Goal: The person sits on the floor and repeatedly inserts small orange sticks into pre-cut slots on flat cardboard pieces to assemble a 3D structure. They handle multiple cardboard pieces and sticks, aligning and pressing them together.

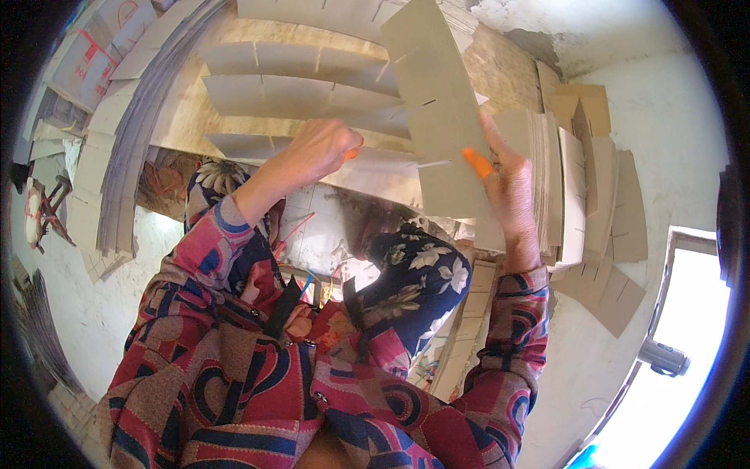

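Observation:
My right hand [509, 176] grips the edge of a long grey cardboard divider strip [441, 102], which has narrow slots cut into it and stands tilted in front of me. An orange finger cot covers its thumb. To the left, my left hand [324, 147] is closed, with orange on a fingertip; anything inside the curled fingers is hidden. Beyond and beneath it, several slotted cardboard strips [301, 95] stand on edge in rows on the wooden table [181, 109]. The held strip covers the right ends of these rows.
Stacked cardboard strips [525, 148] stand to the right, with loose slotted pieces [605, 293] against the wall. A long stack of cardboard [117, 168] runs along the left side, near a printed carton [82, 70]. A bright doorway [672, 336] opens at the lower right.

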`<move>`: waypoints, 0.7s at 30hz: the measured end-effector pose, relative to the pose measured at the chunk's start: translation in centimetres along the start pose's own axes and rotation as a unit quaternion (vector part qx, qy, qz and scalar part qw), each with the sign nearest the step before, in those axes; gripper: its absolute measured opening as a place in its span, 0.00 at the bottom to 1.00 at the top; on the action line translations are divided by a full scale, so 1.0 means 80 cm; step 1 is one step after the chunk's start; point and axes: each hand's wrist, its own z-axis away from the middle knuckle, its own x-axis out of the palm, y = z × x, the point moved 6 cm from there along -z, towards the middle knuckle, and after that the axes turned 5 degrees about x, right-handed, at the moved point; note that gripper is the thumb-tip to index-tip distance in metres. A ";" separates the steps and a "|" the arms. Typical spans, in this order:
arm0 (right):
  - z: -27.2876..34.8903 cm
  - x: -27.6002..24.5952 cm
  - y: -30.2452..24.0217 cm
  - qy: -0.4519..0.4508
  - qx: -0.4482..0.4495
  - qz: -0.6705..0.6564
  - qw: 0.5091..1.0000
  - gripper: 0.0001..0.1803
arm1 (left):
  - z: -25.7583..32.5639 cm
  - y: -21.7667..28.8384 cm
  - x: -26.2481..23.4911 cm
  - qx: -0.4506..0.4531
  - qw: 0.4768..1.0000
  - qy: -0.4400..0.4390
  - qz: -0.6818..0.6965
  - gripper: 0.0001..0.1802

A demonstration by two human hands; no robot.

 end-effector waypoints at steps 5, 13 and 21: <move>-0.011 0.014 0.007 -0.034 0.023 0.039 0.998 0.29 | 0.000 -0.011 0.011 -0.026 0.998 -0.060 -0.004 0.10; -0.007 0.059 0.027 -0.042 -0.029 0.026 0.998 0.32 | -0.008 0.000 0.002 -0.030 0.997 -0.068 -0.004 0.08; -0.027 0.093 0.005 -0.267 -0.016 0.156 0.951 0.31 | -0.006 -0.006 0.007 -0.020 0.999 -0.044 -0.010 0.08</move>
